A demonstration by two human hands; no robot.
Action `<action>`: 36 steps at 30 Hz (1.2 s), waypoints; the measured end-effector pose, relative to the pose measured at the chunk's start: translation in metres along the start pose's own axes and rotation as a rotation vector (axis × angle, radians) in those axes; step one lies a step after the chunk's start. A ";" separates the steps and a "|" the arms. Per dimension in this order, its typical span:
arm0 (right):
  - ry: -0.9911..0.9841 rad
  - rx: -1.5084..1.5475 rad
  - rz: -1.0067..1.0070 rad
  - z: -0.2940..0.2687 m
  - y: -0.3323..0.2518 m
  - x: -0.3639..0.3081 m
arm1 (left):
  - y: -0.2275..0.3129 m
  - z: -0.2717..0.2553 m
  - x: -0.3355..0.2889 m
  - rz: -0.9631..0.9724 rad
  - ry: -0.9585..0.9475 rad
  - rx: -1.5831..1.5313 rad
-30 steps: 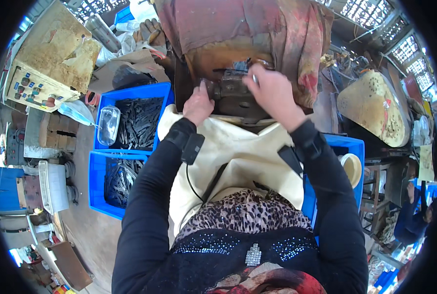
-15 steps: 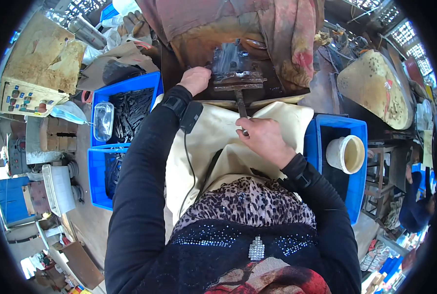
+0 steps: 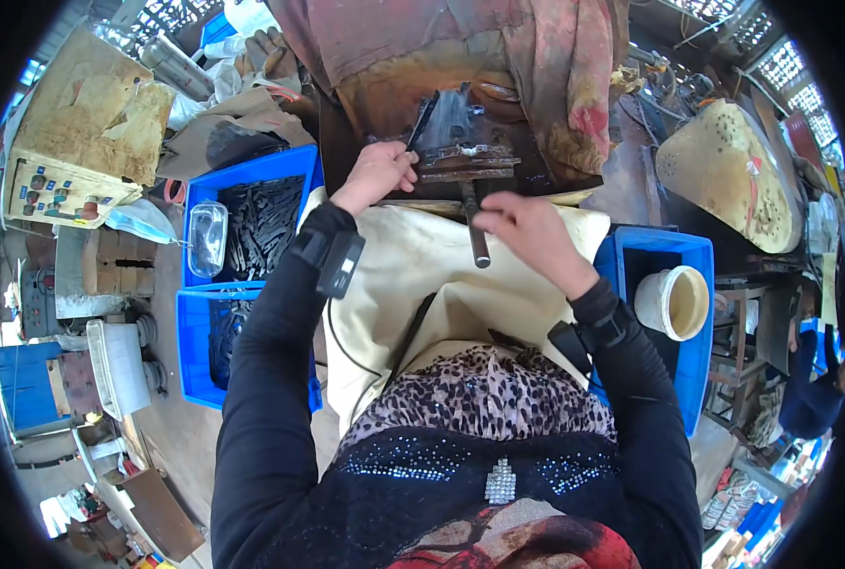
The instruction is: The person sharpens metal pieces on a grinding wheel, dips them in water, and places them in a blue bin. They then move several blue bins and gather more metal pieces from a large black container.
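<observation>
In front of me a wet metal fixture (image 3: 465, 163) carries a rod-like handle (image 3: 475, 232) that points toward me. Beyond it, water or spray shows as a pale streak over a dark surface. My left hand (image 3: 380, 175) is closed at the fixture's left side, its fingertips pinching a thin dark strip (image 3: 426, 121) that slants up and away. Just right of the handle is my right hand (image 3: 531, 232), off the rod, fingers loosely spread and holding nothing. A cream apron (image 3: 394, 256) covers my lap beneath both hands.
Blue bins (image 3: 252, 289) at the left hold many dark strips; a clear plastic container (image 3: 207, 239) sits on one. At the right, a blue bin (image 3: 699, 284) holds a white bucket (image 3: 673, 303). Stained cloth (image 3: 413, 38) drapes behind the fixture. A control box (image 3: 72, 194) stands far left.
My right hand has let go of the handle and moved slightly right. The left hand has shifted a little nearer me, and a dark strip now shows at its fingertips.
</observation>
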State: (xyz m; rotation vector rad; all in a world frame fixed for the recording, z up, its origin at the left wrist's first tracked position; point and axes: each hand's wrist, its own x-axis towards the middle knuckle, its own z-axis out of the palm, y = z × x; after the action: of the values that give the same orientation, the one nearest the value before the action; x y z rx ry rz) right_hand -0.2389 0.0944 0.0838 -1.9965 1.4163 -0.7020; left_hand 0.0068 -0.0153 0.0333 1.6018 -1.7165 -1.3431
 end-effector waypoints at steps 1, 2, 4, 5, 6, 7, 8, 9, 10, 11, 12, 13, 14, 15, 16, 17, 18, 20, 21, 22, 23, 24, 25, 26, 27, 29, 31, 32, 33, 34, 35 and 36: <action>0.012 0.005 -0.011 -0.001 0.000 0.008 | 0.011 0.004 -0.010 0.069 0.021 -0.068; 0.062 0.067 0.068 0.000 0.001 0.014 | 0.022 0.011 -0.019 0.133 0.024 -0.100; 0.200 0.117 0.128 0.005 0.004 0.023 | 0.040 0.029 -0.034 0.208 0.043 0.053; 0.279 0.125 0.097 0.009 0.005 0.024 | 0.046 0.041 -0.040 0.298 0.055 0.129; 0.358 0.142 0.048 0.013 0.007 0.026 | 0.051 0.053 -0.046 0.287 -0.004 0.148; 0.367 0.141 0.070 0.014 0.011 0.023 | 0.053 0.064 -0.051 0.544 0.144 0.403; 0.502 0.097 0.028 0.017 0.012 0.021 | 0.056 0.076 -0.054 0.846 0.331 0.622; 0.551 0.048 0.035 0.016 0.015 0.015 | 0.057 0.086 -0.059 0.831 0.325 0.598; 0.579 0.018 0.053 0.016 0.015 0.011 | 0.058 0.092 -0.062 0.772 0.279 0.602; 0.558 -0.061 -0.076 0.012 0.017 0.004 | 0.059 0.093 -0.063 0.782 0.254 0.590; 0.489 -0.302 -0.071 0.011 0.014 0.003 | 0.061 0.095 -0.065 0.804 0.247 0.594; 0.443 -0.402 -0.137 0.009 0.012 -0.002 | 0.063 0.098 -0.065 0.785 0.250 0.576; 0.456 -0.087 0.049 0.008 0.006 -0.003 | 0.066 0.098 -0.065 0.789 0.228 0.692; 0.493 0.060 0.166 0.006 0.002 -0.001 | 0.068 0.097 -0.065 0.824 0.230 0.704; 0.543 0.052 0.169 0.003 0.001 -0.003 | 0.070 0.099 -0.064 0.792 0.212 0.660; 0.597 0.063 0.167 0.003 -0.002 -0.002 | 0.071 0.098 -0.064 0.735 0.198 0.635; 0.600 0.057 0.167 -0.001 -0.001 -0.001 | 0.070 0.095 -0.061 0.761 0.190 0.635; 0.609 0.032 0.221 -0.009 0.007 -0.001 | 0.063 0.086 -0.056 0.757 0.100 0.409; 0.641 -0.067 0.195 -0.015 0.016 -0.006 | 0.057 0.079 -0.047 0.712 0.104 0.460; 0.591 -0.126 0.205 -0.025 0.029 -0.011 | 0.049 0.068 -0.035 0.742 0.222 0.424; 0.578 -0.199 0.101 -0.037 0.045 -0.025 | 0.039 0.053 -0.025 0.764 0.336 0.401; 0.601 -0.406 0.054 -0.051 0.061 -0.039 | 0.028 0.040 -0.013 0.727 0.424 0.453; 0.725 -0.222 0.396 -0.060 0.074 -0.051 | 0.013 0.030 -0.001 0.634 0.460 0.385; 0.632 -0.374 0.483 -0.076 0.093 -0.069 | -0.005 0.019 0.005 0.705 0.521 0.555; 0.576 -0.739 0.255 -0.088 0.107 -0.104 | -0.021 0.012 0.012 0.647 0.525 0.601; 0.906 -0.442 0.473 -0.101 0.131 -0.151 | -0.049 0.010 0.021 0.538 0.516 0.716; 0.817 -0.562 0.697 -0.119 0.155 -0.197 | -0.059 0.011 0.034 0.454 0.513 0.754; 0.793 -0.556 0.792 -0.124 0.162 -0.222 | -0.061 0.013 0.037 0.354 0.515 0.763; 0.822 -0.548 0.947 -0.128 0.171 -0.238 | -0.061 0.014 0.038 0.371 0.510 0.784; 0.756 -0.556 1.021 -0.134 0.178 -0.252 | -0.059 0.015 0.037 0.343 0.468 0.860; 0.692 -0.569 1.141 -0.140 0.188 -0.261 | -0.056 0.016 0.035 0.375 0.443 0.942; 0.651 -0.586 1.188 -0.146 0.196 -0.267 | -0.054 0.015 0.032 0.322 0.409 0.967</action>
State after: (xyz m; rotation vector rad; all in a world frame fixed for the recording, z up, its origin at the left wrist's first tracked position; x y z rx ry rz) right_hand -0.5469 0.2736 0.0206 -0.8362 3.0026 -0.3661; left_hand 0.0139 -0.0318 -0.0283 1.7358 -2.3392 0.0488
